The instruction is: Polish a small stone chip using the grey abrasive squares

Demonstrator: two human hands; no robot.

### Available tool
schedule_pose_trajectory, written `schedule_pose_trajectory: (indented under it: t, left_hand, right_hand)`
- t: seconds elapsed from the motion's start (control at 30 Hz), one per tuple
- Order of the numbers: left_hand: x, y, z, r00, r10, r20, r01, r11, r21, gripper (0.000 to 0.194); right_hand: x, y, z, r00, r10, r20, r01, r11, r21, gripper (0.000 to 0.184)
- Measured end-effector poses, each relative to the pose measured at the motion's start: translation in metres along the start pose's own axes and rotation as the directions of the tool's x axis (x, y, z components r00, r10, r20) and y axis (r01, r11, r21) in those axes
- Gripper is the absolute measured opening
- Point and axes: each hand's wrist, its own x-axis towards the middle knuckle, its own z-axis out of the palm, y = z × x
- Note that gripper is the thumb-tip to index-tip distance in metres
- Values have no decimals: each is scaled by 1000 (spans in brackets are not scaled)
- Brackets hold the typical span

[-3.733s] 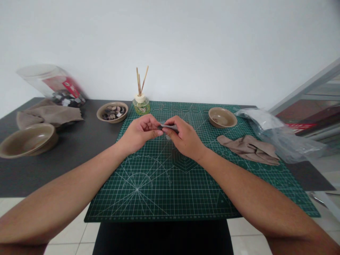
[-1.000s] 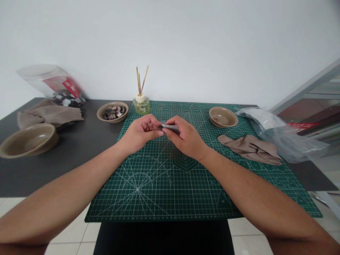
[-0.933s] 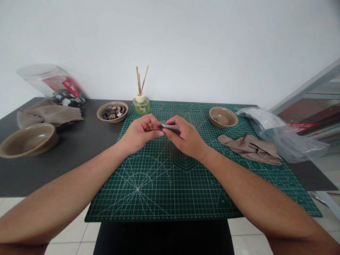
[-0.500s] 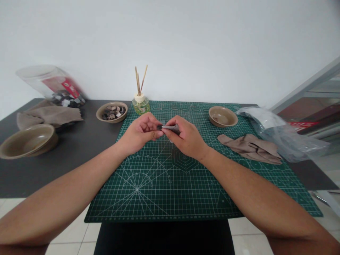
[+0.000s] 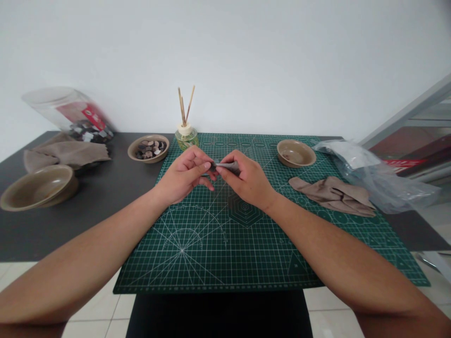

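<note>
Above the green cutting mat [image 5: 207,249] my two hands meet at the fingertips. My left hand [image 5: 186,173] pinches a small dark piece [image 5: 213,165] between thumb and forefinger, its other fingers loosely curled. In my right hand [image 5: 248,180] is a folded grey-brown cloth [image 5: 230,166], whose edge touches the dark piece. Fingers cover most of the piece, so its exact kind cannot be made out. Behind my left hand a bowl [image 5: 148,159] holds several dark and pale flat pieces. A second bowl [image 5: 296,155] on the mat has a little something at its bottom.
A reed diffuser [image 5: 186,134] stands at the mat's back edge. To the right lie a crumpled brown cloth [image 5: 333,195] and a clear plastic bag [image 5: 380,176]. On the left are a larger bowl [image 5: 38,190], another cloth [image 5: 70,155] and a tilted clear jar [image 5: 70,110].
My left thumb has shifted up along the small dark piece, and the lower fingers of that hand have spread downward. My right hand keeps its grip on the cloth, almost in place.
</note>
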Motion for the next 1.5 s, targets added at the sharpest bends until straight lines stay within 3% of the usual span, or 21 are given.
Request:
schedule_pose_trajectory:
  t: [0.23, 0.57, 0.87, 1.17, 1.5]
  left_hand:
    - [3, -4, -5, 992, 121, -20, -116, 978, 174, 26]
    - [4, -4, -2, 990, 29, -136, 14, 951, 308, 33]
    - [4, 0, 1, 980, -101, -170, 129, 978, 161, 33]
    - [5, -1, 0, 980, -140, -145, 154, 984, 94, 35]
    - [3, 3, 3, 985, -61, -160, 87, 983, 159, 36]
  right_hand:
    - [1, 0, 1, 998, 59, -39, -59, 998, -20, 13]
    - [2, 4, 3, 998, 59, 30, -58, 998, -22, 12]
    - [1, 6, 3, 994, 88, 71, -90, 995, 32, 20]
    - [2, 4, 3, 992, 116, 56, -119, 992, 46, 20]
    - [0, 1, 1, 993, 110, 41, -112, 991, 68, 23]
